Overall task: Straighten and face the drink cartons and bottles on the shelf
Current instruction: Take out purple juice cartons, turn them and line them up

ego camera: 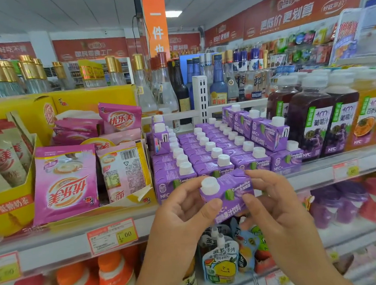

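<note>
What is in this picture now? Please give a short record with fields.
held item: purple carton, white cap, tilted, in front of the shelf edge
left hand: grips the carton's cap end
right hand: pinches its other end
shelf rows: shelved cartons in rows, a few stacked on top
right of rows: dark juice bottles, then orange juice bottles
left of rows: pink sachets

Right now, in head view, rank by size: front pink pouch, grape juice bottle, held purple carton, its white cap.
1. front pink pouch and grape juice bottle, about alike
2. held purple carton, nearer the camera
3. white cap
</note>
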{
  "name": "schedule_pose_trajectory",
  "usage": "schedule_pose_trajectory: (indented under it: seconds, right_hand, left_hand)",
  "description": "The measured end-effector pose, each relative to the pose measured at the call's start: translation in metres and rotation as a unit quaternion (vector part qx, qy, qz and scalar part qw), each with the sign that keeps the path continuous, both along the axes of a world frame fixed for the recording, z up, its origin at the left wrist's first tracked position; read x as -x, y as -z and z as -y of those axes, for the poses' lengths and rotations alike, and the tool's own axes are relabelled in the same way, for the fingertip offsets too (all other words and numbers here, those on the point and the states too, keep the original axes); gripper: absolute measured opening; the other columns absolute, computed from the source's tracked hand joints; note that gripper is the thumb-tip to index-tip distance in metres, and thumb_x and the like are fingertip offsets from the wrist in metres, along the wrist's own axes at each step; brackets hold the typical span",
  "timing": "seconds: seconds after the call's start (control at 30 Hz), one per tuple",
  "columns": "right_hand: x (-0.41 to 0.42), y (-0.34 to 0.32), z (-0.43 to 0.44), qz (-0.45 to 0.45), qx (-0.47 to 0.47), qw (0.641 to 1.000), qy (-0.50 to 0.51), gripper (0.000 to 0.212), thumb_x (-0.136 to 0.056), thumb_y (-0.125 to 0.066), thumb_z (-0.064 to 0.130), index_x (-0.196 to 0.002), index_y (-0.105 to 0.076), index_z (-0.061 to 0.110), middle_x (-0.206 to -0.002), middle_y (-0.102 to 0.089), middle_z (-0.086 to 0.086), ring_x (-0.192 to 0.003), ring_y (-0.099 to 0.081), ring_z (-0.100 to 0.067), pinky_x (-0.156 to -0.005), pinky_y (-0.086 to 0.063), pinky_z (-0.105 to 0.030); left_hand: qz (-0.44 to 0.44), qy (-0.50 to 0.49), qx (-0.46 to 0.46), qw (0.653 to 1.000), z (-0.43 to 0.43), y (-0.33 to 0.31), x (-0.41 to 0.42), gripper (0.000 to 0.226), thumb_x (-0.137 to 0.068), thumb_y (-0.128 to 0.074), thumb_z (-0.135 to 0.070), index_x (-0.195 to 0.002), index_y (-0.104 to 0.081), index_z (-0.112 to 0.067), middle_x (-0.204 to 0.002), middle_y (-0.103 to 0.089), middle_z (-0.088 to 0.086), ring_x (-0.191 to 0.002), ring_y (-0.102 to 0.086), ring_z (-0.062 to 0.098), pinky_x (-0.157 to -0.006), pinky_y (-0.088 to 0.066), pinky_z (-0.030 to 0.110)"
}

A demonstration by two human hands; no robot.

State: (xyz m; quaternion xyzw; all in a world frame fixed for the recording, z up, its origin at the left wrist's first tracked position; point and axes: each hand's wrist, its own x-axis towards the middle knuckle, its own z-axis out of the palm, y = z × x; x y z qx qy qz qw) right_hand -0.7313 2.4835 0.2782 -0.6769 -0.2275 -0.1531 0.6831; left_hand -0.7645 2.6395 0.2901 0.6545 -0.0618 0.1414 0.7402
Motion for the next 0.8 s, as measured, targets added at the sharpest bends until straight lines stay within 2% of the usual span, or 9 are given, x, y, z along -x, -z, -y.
schedule_pose_trajectory:
  seconds: [0.1, 0.13, 0.23, 0.3, 0.37, 0.47, 0.57, 0.67, 0.8]
  right_hand:
    - [-0.001, 0.001, 0.002, -0.004, -0.013, 1.0, 0.004, 0.036, -0.081, -0.063, 0.025, -0.115, -0.059, 0.036, -0.102, -0.069, 0.006, -0.078, -0.069, -0.016, -0.067, -0.059, -0.028]
    - [-0.001, 0.001, 0.002, -0.005, -0.007, 1.0, -0.005, 0.041, -0.08, -0.07, 0.03, -0.118, -0.058, 0.04, -0.11, -0.063, 0.006, -0.079, -0.069, -0.015, -0.07, -0.058, -0.027]
    - [-0.001, 0.004, 0.0, 0.0, 0.065, 0.998, -0.001, 0.077, -0.059, -0.085, 0.05, -0.124, -0.044, 0.054, -0.117, -0.042, 0.022, -0.094, -0.063, -0.006, -0.078, -0.054, -0.02]
    - [-0.002, 0.005, 0.0, 0.002, 0.1, 0.995, 0.018, 0.087, -0.056, -0.085, 0.054, -0.128, -0.037, 0.053, -0.114, -0.038, 0.027, -0.102, -0.059, -0.003, -0.081, -0.052, -0.016]
    - [-0.002, 0.003, 0.005, -0.009, 0.078, 0.997, -0.008, 0.081, -0.061, -0.08, 0.043, -0.133, -0.042, 0.044, -0.116, -0.047, 0.022, -0.1, -0.062, -0.006, -0.08, -0.053, -0.018]
    - [-0.001, -0.001, 0.017, -0.1, -0.004, 0.987, -0.127, 0.064, -0.073, -0.079, 0.029, -0.131, -0.053, 0.03, -0.114, -0.069, 0.01, -0.1, -0.068, -0.011, -0.078, -0.053, -0.017]
    - [-0.002, 0.003, 0.025, -0.132, -0.033, 0.968, -0.211, 0.061, -0.071, -0.081, 0.046, -0.126, -0.061, 0.027, -0.122, -0.068, -0.001, -0.112, -0.065, -0.02, -0.088, -0.054, -0.028]
    - [0.0, 0.004, 0.027, -0.14, -0.032, 0.957, -0.253, 0.059, -0.068, -0.078, 0.056, -0.121, -0.064, 0.035, -0.125, -0.067, -0.003, -0.114, -0.063, -0.024, -0.092, -0.054, -0.037]
    - [0.003, 0.003, 0.029, -0.109, 0.002, 0.969, -0.22, 0.051, -0.07, -0.076, 0.04, -0.119, -0.064, 0.03, -0.116, -0.07, 0.002, -0.107, -0.066, -0.016, -0.083, -0.053, -0.019]
  left_hand:
    - [-0.015, 0.048, 0.049, 0.998, 0.001, 0.0, 0.001, 0.047, -0.07, -0.067, -0.031, -0.117, -0.064, -0.025, -0.112, -0.074, 0.0, -0.105, -0.069, 0.019, -0.085, -0.058, 0.033]
    - [-0.017, 0.057, 0.064, 0.996, 0.002, 0.0, 0.002, 0.044, -0.074, -0.064, -0.03, -0.118, -0.064, -0.023, -0.111, -0.074, 0.002, -0.105, -0.07, 0.02, -0.085, -0.058, 0.033]
    - [-0.026, 0.071, 0.084, 0.994, 0.006, -0.001, 0.002, 0.037, -0.085, -0.051, -0.029, -0.116, -0.069, -0.021, -0.109, -0.074, 0.005, -0.102, -0.07, 0.02, -0.078, -0.059, 0.029]
    - [-0.024, 0.065, 0.07, 0.995, 0.01, 0.002, 0.001, 0.032, -0.084, -0.053, -0.028, -0.106, -0.076, -0.025, -0.105, -0.075, 0.006, -0.099, -0.072, 0.02, -0.075, -0.06, 0.029]
    - [-0.018, 0.043, 0.036, 0.998, 0.012, 0.003, 0.0, 0.029, -0.08, -0.057, -0.025, -0.1, -0.077, -0.029, -0.102, -0.076, 0.003, -0.099, -0.072, 0.019, -0.075, -0.06, 0.031]
    - [0.008, -0.016, -0.052, 0.999, 0.006, 0.001, -0.002, 0.03, -0.077, -0.064, -0.031, -0.106, -0.073, -0.031, -0.108, -0.073, -0.009, -0.105, -0.068, 0.01, -0.079, -0.06, 0.03]
    - [-0.003, -0.016, -0.127, 0.992, 0.001, 0.0, -0.004, 0.053, -0.073, -0.067, -0.044, -0.125, -0.057, -0.044, -0.118, -0.064, -0.028, -0.113, -0.058, -0.006, -0.091, -0.052, 0.023]
    - [-0.022, 0.048, -0.089, 0.995, 0.005, -0.001, -0.004, 0.048, -0.077, -0.067, -0.032, -0.125, -0.059, -0.033, -0.115, -0.069, -0.021, -0.11, -0.063, -0.001, -0.087, -0.052, 0.02]
    - [0.004, 0.015, -0.049, 0.999, 0.007, 0.005, -0.005, 0.048, -0.069, -0.073, -0.014, -0.114, -0.064, -0.028, -0.104, -0.074, -0.017, -0.102, -0.067, 0.0, -0.074, -0.052, 0.012]
